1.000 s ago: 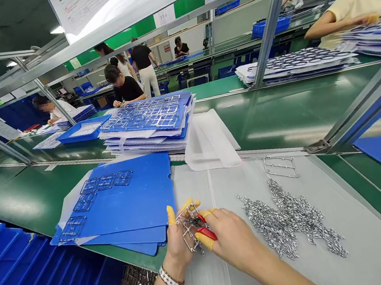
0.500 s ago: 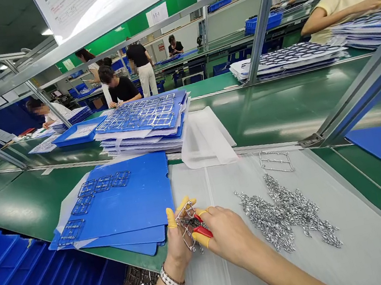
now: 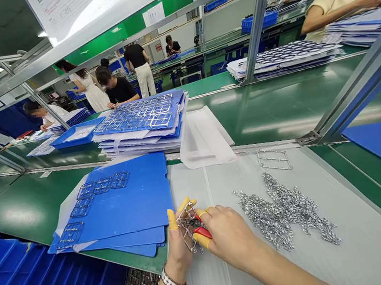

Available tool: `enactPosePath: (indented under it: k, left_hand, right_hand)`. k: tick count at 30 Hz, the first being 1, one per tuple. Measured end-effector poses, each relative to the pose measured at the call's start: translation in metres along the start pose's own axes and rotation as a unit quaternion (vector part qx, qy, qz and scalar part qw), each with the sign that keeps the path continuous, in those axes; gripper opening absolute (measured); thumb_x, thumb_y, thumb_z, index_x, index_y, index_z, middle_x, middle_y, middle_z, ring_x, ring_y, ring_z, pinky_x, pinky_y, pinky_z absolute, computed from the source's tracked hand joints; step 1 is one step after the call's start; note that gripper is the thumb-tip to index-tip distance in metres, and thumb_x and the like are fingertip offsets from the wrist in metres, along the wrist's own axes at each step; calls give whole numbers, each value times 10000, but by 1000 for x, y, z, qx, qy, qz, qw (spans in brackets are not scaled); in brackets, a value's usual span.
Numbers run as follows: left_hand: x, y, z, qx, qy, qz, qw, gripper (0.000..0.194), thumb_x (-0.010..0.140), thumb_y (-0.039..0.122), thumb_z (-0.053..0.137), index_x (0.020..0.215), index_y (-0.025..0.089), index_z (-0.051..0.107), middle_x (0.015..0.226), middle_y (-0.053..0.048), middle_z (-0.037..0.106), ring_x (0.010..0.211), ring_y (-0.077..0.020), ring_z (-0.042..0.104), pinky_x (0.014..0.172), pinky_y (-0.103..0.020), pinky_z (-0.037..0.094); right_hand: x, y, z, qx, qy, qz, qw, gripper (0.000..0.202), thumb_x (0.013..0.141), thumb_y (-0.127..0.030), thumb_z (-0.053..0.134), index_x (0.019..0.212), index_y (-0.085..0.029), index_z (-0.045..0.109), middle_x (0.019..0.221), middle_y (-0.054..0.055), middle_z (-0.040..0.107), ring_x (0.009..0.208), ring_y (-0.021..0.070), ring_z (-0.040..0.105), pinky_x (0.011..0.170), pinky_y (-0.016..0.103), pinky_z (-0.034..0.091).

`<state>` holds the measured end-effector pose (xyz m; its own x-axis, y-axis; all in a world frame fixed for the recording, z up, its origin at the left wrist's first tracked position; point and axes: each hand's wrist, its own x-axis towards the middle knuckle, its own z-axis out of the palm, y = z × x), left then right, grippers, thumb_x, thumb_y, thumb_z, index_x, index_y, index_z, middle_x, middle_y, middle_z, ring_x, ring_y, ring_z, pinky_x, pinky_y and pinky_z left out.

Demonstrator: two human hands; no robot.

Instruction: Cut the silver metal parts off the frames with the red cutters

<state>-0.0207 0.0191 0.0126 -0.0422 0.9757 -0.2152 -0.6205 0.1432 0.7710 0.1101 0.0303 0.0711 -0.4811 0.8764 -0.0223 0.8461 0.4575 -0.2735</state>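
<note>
A person's two bare hands work close together above a green bench, over a pale grey sheet. The left hand grips a small silver frame, tilted, between fingers with yellow covers. The right hand is closed around a red-handled tool, whose tip is hidden against the frame. A few small links seem to hang there, too tangled in view to tell apart.

To the right, a loose heap of silver links lies on the sheet, just nearer than a flat, larger frame. To the left, dark frames rest on blue sheets.

The likely risks: the tool could slip off the slim metal and scratch the finish or nip a left finger, since both hands crowd one spot. Too hard a squeeze could bend the thin frame. A loose hold could drop a link, easily lost in the heap.
</note>
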Motion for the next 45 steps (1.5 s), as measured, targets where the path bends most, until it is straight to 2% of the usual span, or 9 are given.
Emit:
enactPosePath:
  k: [8, 15, 22, 28, 35, 43, 45]
  left_hand:
    - [-1, -2, 3, -23, -9, -9, 1000, 612, 855, 615, 386, 1134, 141, 654, 1134, -130, 668, 1081, -283, 572, 989, -412, 377]
    - [-2, -3, 6, -60, -27, -37, 997, 595, 878, 587, 364, 1140, 136, 650, 1137, -135, 670, 1113, -275, 568, 1012, -398, 360]
    - [-2, -1, 10, -66, -1, -44, 997, 590, 872, 593, 370, 1094, 139, 675, 1108, -124, 684, 1084, -274, 583, 1013, -399, 359]
    - [-3, -3, 10, -47, 26, -18, 998, 579, 848, 610, 409, 1076, 155, 684, 1098, -116, 685, 1042, -258, 596, 966, -377, 397]
    - [2, -14, 1, -13, 42, 34, 998, 580, 836, 618, 422, 1122, 171, 658, 1090, -118, 680, 998, -261, 610, 933, -393, 417]
    - [4, -18, -3, -5, 46, 37, 998, 599, 819, 632, 438, 1130, 167, 652, 1088, -130, 680, 993, -266, 613, 949, -411, 408]
    - [4, -18, -3, -5, 46, 31, 998, 607, 818, 637, 434, 1129, 164, 653, 1084, -132, 680, 1006, -267, 607, 953, -407, 405]
  right_hand:
    - [-1, -2, -5, -9, -23, 0, 1000, 238, 833, -349, 537, 966, -168, 617, 875, 107, 667, 844, 266, 620, 687, 356, 426]
    - [-2, 2, -7, -8, -20, 7, 1000, 271, 820, -365, 551, 1000, -176, 625, 935, 117, 668, 890, 277, 601, 745, 376, 407]
    - [-2, 2, -6, 6, -34, 8, 999, 282, 831, -370, 526, 1015, -184, 631, 944, 111, 671, 870, 274, 615, 736, 379, 421]
    - [-2, 1, -5, 6, -30, 8, 999, 264, 823, -374, 538, 978, -181, 632, 911, 106, 673, 849, 260, 624, 710, 350, 427]
    - [-2, -1, -4, 10, -22, 5, 1000, 359, 831, -376, 535, 1127, -183, 596, 957, 117, 677, 869, 264, 626, 732, 361, 437]
    - [-3, -5, 0, -20, -23, -1, 1000, 432, 833, -350, 554, 1209, -138, 566, 942, 133, 678, 864, 281, 629, 713, 371, 455]
    - [-4, -4, 1, -34, -21, -1, 999, 403, 834, -330, 557, 1181, -127, 582, 920, 136, 676, 856, 286, 629, 705, 377, 455]
